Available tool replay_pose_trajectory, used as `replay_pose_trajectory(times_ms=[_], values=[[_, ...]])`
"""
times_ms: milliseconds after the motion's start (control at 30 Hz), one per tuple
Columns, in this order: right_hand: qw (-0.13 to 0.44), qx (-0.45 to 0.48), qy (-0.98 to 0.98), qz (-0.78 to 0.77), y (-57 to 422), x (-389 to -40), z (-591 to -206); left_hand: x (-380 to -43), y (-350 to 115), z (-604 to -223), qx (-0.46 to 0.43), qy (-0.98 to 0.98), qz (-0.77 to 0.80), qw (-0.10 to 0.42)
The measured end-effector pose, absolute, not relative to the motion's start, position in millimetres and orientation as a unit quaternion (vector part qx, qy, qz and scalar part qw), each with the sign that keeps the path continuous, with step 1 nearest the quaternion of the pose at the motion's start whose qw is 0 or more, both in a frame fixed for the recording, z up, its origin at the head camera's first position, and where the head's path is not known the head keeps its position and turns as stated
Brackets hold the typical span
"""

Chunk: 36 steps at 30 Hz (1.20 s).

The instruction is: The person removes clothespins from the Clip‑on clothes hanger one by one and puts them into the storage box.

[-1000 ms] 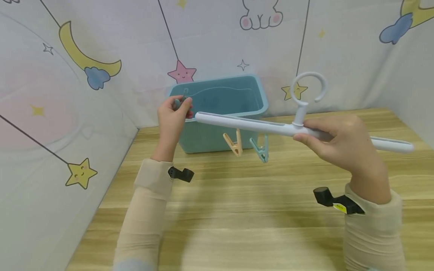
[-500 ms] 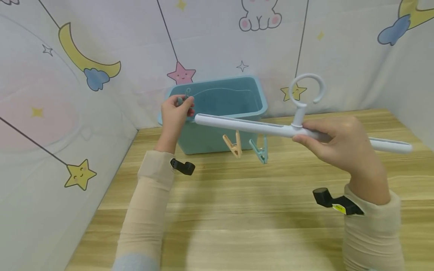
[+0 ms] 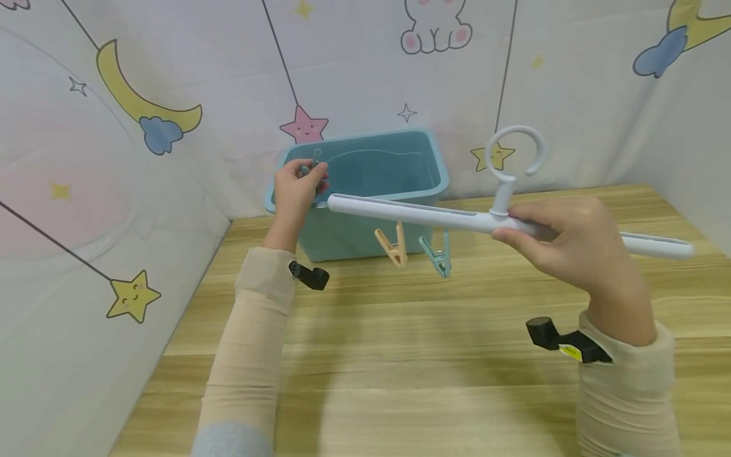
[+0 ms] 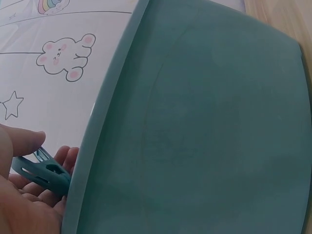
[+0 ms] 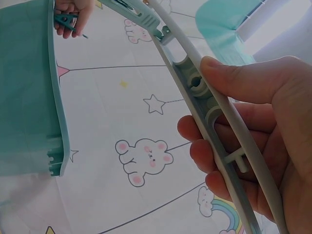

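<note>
My right hand [image 3: 571,238] grips a white clothes hanger [image 3: 408,212] close to its round hook, holding it above the table. Two clothespins dangle from the hanger's left arm: a beige clothespin [image 3: 396,246] and a teal clothespin [image 3: 440,255]. At the left end of the blue-green bin, my left hand [image 3: 292,193] pinches another teal clothespin [image 4: 46,175] between thumb and fingers. In the left wrist view that clothespin lies right beside the bin's rim; whether it touches cannot be told. The hanger's hollow underside shows in the right wrist view.
The blue-green bin [image 3: 365,231] stands at the back of the wood-grain table [image 3: 422,374], against a printed white cloth [image 3: 354,76]. The hanger's left end reaches in front of the bin's near rim. Cloth also closes off the left and right sides.
My left hand and forearm have shifted slightly forward and to the right, with the clothespin still pinched. The right hand and hanger stay nearly where they were.
</note>
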State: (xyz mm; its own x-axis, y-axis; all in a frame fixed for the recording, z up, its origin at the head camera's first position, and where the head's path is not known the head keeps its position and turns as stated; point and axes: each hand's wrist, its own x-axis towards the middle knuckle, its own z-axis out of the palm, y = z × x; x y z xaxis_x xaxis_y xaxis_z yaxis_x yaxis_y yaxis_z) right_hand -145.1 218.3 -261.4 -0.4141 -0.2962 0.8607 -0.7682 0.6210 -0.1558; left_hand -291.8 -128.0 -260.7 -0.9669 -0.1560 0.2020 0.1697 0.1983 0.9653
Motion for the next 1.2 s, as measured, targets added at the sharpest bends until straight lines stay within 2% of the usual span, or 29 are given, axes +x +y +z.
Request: replay_pose_trajectory(times_ms=[433,1200], values=[[0.424,0.334,-0.797,0.271,218.7,-144.4,-260.0,-292.2,-129.0,-262.0,-0.012,-0.815,-0.567,0.115],[0.419,0.334,-0.801,0.267,220.1,-143.2,-260.1,-289.4,-133.7,-265.5,-0.112,-0.896,-0.426,0.060]])
